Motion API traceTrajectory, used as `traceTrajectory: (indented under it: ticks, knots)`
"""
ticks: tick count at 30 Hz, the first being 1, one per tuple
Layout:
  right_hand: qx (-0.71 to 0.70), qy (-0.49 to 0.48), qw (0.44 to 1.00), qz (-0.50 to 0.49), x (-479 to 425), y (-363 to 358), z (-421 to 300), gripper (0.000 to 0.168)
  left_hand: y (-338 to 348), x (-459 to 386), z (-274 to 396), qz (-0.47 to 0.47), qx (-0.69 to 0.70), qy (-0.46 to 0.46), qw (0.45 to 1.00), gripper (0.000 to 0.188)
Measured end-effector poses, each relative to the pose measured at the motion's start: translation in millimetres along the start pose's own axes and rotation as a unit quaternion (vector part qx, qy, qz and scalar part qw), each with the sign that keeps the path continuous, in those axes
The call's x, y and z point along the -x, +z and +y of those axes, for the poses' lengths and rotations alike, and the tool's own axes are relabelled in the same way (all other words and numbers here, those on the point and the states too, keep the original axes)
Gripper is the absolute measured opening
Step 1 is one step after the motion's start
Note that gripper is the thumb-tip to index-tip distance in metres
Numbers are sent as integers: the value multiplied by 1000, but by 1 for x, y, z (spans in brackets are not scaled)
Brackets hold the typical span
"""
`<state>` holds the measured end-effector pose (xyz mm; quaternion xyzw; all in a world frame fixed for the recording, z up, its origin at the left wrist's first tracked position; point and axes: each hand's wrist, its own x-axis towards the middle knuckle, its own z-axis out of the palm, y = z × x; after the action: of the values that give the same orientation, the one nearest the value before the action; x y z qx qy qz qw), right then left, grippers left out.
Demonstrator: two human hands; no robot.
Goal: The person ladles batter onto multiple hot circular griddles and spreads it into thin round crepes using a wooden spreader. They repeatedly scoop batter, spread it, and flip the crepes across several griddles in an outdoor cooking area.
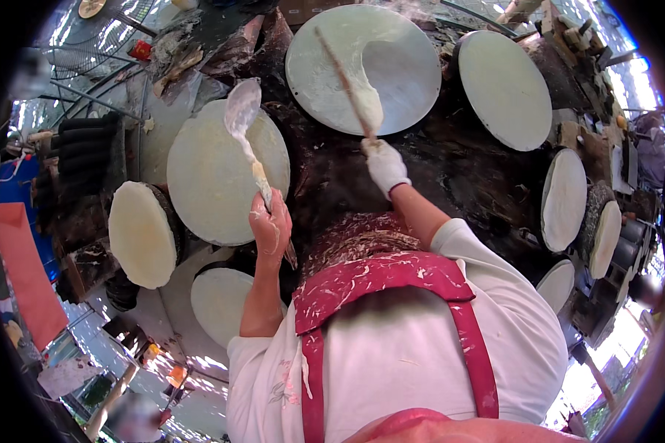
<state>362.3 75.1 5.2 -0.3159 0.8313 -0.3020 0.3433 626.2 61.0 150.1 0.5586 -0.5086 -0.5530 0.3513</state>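
Note:
My bare left hand [271, 224] holds the handle of a batter-coated ladle [244, 106], whose bowl is over a round griddle [210, 171] covered by a pale sheet of batter. My right hand [386, 163], in a white glove, grips one end of a long wooden stick [341, 75] lying across the large round griddle [407, 72] in front of me. Pale wet batter [332, 94] covers the left and upper part of that griddle, with a thicker mass beside the stick. Grey metal shows bare at its right.
More batter-covered round griddles stand at the right [504, 91], [563, 199] and the left [142, 235]. A fan [91, 39] is at the upper left. Dark stacked rolls [87, 152] lie at the left. Blurred people are at the picture's edges.

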Motion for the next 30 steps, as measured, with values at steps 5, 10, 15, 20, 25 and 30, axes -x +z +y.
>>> traceTrajectory:
  ticks: [5,10,15,20,25,30]
  knots:
    - [-198,81,977,-23,-8,-43,11,47,5,21,-14,-12,23,-17,1000,20]
    - [161,-19,983,-92,22,-72,-5,49,26,31,-13,14,12,-24,1000,22]
    - [128,-32,991,21,-55,-137,31,49,71,37,2,27,24,-24,999,23]
    - [145,-95,974,-145,-23,-161,34,50,115,49,11,46,19,-46,998,23]
    - [196,-77,976,-64,-73,-206,62,46,143,62,15,63,14,-53,996,21]
    - [126,-137,980,-65,-103,-207,63,45,172,55,16,51,6,-76,996,21]
